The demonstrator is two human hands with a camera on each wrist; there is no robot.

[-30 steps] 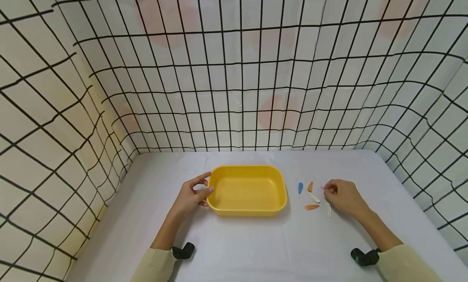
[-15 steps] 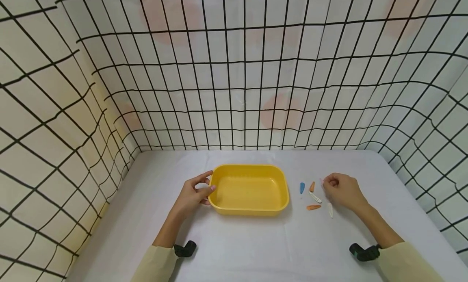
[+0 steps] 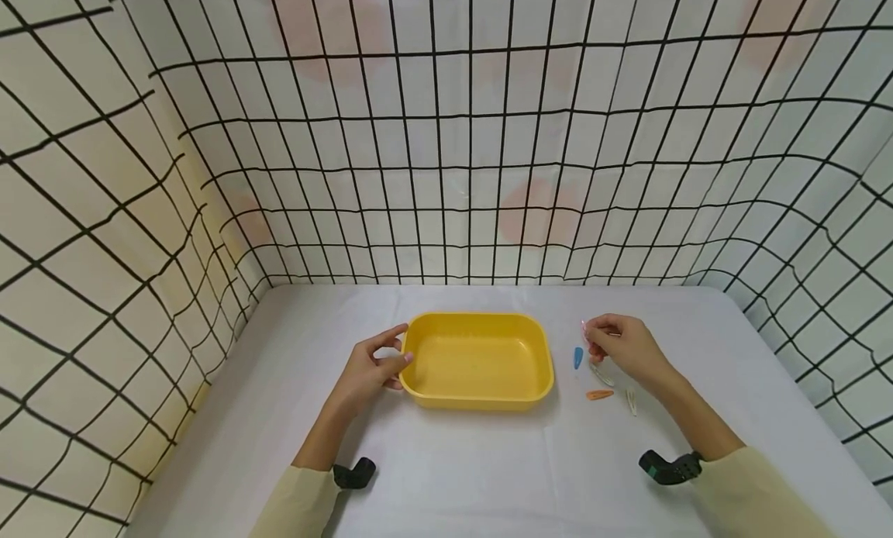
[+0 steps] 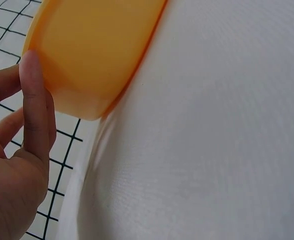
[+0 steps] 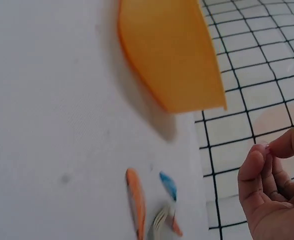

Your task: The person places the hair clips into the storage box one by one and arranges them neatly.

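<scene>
My left hand (image 3: pixel 370 374) grips the left rim of a yellow plastic tray (image 3: pixel 477 405), its thumb over the edge and fingers outside. To the right of the tray, my right hand (image 3: pixel 625 350) pinches a small pink hair clip (image 3: pixel 584 328) between thumb and fingertips, raised over the table. In the right wrist view only a bit of pink shows at the fingertips. Below and beside that hand lie a blue hair clip (image 3: pixel 577 358), an orange hair clip (image 3: pixel 600 395) and a white hair clip (image 3: pixel 631 401). Another white clip (image 3: pixel 602 377) and another orange clip (image 5: pixel 176 226) lie close by.
A white cloth covers the table (image 3: pixel 460 468). Black wire grid (image 3: pixel 446 166) with white sheeting behind it encloses the back and both sides. Each wrist wears a dark camera on a strap.
My right hand has lifted and moved left toward the tray with the pink hair clip, now partly covering the upper orange clip. The left hand stays on the tray.
</scene>
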